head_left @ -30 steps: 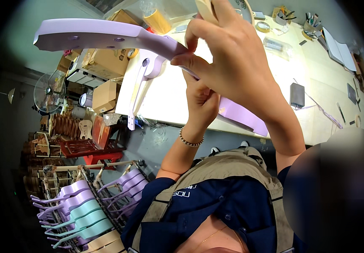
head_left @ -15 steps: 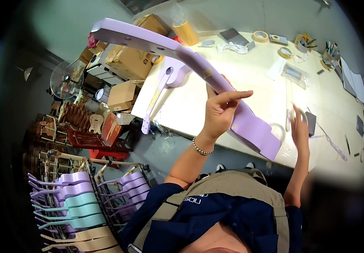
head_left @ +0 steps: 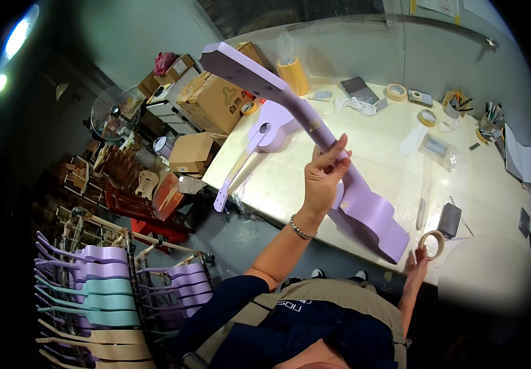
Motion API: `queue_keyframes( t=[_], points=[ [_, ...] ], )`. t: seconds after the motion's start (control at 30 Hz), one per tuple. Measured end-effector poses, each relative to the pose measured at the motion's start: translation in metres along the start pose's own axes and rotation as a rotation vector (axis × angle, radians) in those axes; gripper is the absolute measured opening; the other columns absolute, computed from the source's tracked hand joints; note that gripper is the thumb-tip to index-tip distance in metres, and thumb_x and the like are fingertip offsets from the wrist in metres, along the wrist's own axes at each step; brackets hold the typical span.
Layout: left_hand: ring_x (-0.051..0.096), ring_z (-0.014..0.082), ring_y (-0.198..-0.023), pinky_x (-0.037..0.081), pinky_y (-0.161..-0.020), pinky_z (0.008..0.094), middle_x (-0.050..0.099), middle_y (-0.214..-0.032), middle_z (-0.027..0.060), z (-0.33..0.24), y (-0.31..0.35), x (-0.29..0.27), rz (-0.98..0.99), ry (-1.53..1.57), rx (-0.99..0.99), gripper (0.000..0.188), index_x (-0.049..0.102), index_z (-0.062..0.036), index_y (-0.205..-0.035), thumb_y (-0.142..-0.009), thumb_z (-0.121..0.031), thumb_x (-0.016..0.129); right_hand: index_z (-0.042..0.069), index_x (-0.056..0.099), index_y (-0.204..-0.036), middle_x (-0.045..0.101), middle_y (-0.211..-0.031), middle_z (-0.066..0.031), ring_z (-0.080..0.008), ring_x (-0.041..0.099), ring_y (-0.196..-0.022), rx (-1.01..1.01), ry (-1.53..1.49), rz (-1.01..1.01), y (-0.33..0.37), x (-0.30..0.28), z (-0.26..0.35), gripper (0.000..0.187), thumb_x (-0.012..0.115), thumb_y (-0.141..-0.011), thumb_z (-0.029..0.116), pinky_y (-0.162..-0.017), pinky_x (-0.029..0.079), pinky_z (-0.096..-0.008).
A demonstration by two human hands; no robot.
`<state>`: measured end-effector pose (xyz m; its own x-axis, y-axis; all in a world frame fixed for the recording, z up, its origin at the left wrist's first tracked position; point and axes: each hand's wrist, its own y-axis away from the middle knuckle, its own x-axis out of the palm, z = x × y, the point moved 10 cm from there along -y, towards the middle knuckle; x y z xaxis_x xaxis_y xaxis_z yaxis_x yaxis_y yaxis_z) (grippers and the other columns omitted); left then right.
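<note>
A lilac ukulele is held up slantwise over the table's near edge, its headstock toward the far left and its body toward the near right. My left hand is closed around the neck near the body. Small yellowish tape patches show on the neck. To the right of the body, my right hand grips a roll of masking tape at its near-left rim. A dark grey block is just beyond the roll. Farther left on the table lies another lilac ukulele, its neck pointing toward me.
On the pale table are a knife, tape rolls, a plastic packet and pen cups. Lower left, a rack holds several lilac, teal and tan ukulele bodies. Boxes and a fan stand beyond.
My right hand has come down and nearer to me, and now grips the tape roll. The left hand's pointing finger has drawn up along the ukulele's neck. The whole view has tilted upward.
</note>
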<state>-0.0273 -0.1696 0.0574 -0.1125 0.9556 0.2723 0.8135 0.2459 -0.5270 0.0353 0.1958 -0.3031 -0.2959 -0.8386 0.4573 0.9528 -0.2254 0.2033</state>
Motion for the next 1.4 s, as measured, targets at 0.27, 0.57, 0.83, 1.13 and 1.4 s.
queue_keyframes(
  t=[0.27,0.57,0.83,1.13,1.4],
  points=[
    [0.060,0.0164,-0.093,0.052,-0.084,0.0306,0.054,-0.104,0.0018,0.022,0.002,-0.021,-0.200,0.052,-0.257,0.040,0.051,-0.0108,-0.127,-0.089,0.003,0.050,0.009,0.025,-0.139,0.030,-0.141,-0.0058,-0.0247,0.030,-0.128,0.129,-0.406,0.313,0.046,0.075,-0.004,0.085,0.052,-0.078,0.061,-0.105,0.027,-0.0396],
    [0.057,0.0276,-0.107,0.048,-0.090,0.0348,0.029,-0.136,0.0209,-0.023,0.019,0.008,0.029,-0.378,0.135,0.067,-0.004,-0.0174,-0.145,-0.094,-0.001,0.036,0.008,0.030,-0.137,0.038,-0.136,-0.0085,-0.0257,0.039,-0.123,0.093,-0.416,0.328,0.050,0.104,0.035,0.066,0.040,-0.090,0.053,-0.100,0.035,-0.0400],
    [0.055,0.0303,-0.108,0.052,-0.085,0.0326,0.031,-0.138,0.0164,-0.022,0.024,-0.004,-0.006,-0.130,0.025,0.063,-0.008,-0.0096,-0.142,-0.096,-0.006,0.035,0.007,0.031,-0.136,0.040,-0.135,-0.0094,-0.0259,0.041,-0.121,0.134,-0.400,0.309,0.055,0.101,0.033,0.062,0.037,-0.092,0.050,-0.099,0.036,-0.0399],
    [0.053,0.0309,-0.112,0.052,-0.084,0.0325,0.032,-0.140,0.0136,-0.018,0.025,-0.004,-0.012,0.003,-0.066,0.046,0.016,-0.0011,-0.139,-0.098,-0.014,0.032,0.007,0.032,-0.136,0.042,-0.133,-0.0103,-0.0260,0.044,-0.119,0.202,-0.383,0.293,0.058,0.107,0.036,0.057,0.032,-0.094,0.047,-0.098,0.038,-0.0397],
    [0.055,0.0256,-0.110,0.050,-0.086,0.0331,0.043,-0.132,0.0152,-0.018,0.016,-0.024,-0.065,-0.016,-0.088,0.047,0.023,0.0000,-0.138,-0.098,-0.023,0.034,0.002,0.038,-0.131,0.050,-0.125,-0.0148,-0.0250,0.054,-0.105,0.395,-0.302,0.240,0.061,0.097,0.029,0.053,0.024,-0.097,0.039,-0.089,0.045,-0.0369]
  ],
)
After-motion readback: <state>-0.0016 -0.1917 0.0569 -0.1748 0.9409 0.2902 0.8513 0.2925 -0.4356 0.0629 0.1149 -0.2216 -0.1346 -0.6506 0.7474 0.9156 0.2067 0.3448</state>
